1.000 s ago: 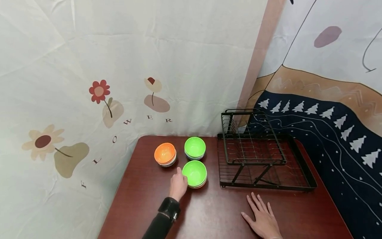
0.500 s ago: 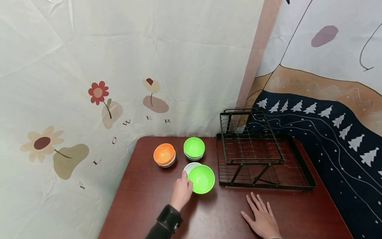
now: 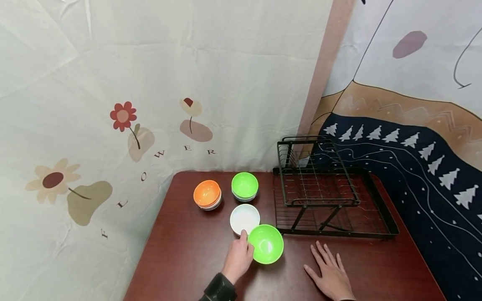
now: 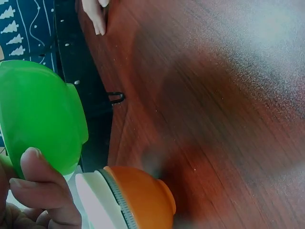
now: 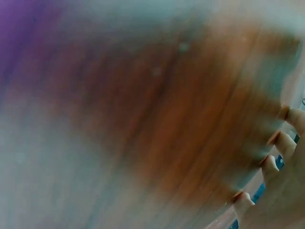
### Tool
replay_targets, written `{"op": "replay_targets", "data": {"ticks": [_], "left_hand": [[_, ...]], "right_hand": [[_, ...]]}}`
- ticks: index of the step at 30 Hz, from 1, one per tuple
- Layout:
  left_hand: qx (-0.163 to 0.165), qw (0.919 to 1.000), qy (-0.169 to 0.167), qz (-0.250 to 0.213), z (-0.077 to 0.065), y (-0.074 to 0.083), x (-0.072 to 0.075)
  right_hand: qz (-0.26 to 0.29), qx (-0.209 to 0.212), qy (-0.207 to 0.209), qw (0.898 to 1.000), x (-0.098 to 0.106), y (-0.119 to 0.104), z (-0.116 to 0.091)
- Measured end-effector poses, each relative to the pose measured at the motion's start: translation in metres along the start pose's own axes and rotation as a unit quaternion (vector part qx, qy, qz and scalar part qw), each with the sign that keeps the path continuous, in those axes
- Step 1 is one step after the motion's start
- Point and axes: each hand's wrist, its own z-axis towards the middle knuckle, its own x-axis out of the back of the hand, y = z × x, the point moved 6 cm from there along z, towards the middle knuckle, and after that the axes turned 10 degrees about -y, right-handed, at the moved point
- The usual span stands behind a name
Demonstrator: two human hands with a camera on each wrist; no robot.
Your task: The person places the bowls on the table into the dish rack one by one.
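Note:
My left hand [image 3: 239, 258] pinches the left rim of a green bowl [image 3: 266, 244], held up above the table. Just behind it stands a stack topped by a white bowl [image 3: 244, 218]; the left wrist view shows an orange bowl [image 4: 145, 198] lower in that stack. Two more stacks stand farther back, one topped by an orange bowl [image 3: 207, 193], the other by a green bowl [image 3: 244, 185]. My right hand [image 3: 331, 274] rests on the table with its fingers spread, in front of the black dish rack [image 3: 320, 205], and holds nothing.
The two-tier wire rack has a black tray [image 3: 339, 235] under it and takes up the table's back right. A printed cloth [image 3: 241, 83] hangs behind the reddish-brown table [image 3: 180, 259].
My left hand has lifted the green bowl off the front stack and moved it right and toward me, uncovering the white bowl. The right hand has stayed in place.

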Motion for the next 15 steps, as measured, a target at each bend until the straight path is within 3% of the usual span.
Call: {"op": "replay_targets", "data": {"ticks": [4, 7, 9, 11, 13, 15], "left_hand": [[-0.001, 1.0000, -0.009, -0.001, 0.000, 0.001, -0.003], [-0.004, 0.9999, -0.011, -0.001, -0.001, 0.003, -0.004], [-0.006, 0.9999, -0.015, -0.001, -0.002, 0.005, -0.006], [-0.006, 0.9997, -0.023, -0.002, -0.003, 0.007, -0.009], [-0.003, 0.9993, -0.036, -0.008, -0.003, 0.010, -0.013], [0.000, 0.9988, -0.048, -0.009, -0.004, 0.013, -0.018]], "right_hand": [[0.043, -0.016, 0.017, 0.999, 0.009, -0.009, -0.001], [0.163, -0.006, 0.045, 0.986, 0.018, -0.027, -0.007], [0.271, 0.025, 0.057, 0.961, 0.020, -0.040, -0.010], [0.378, 0.087, 0.046, 0.921, 0.018, -0.055, -0.008], [0.452, 0.128, 0.009, 0.883, 0.011, -0.068, -0.004], [0.499, 0.144, -0.037, 0.854, 0.002, -0.077, 0.001]]}}
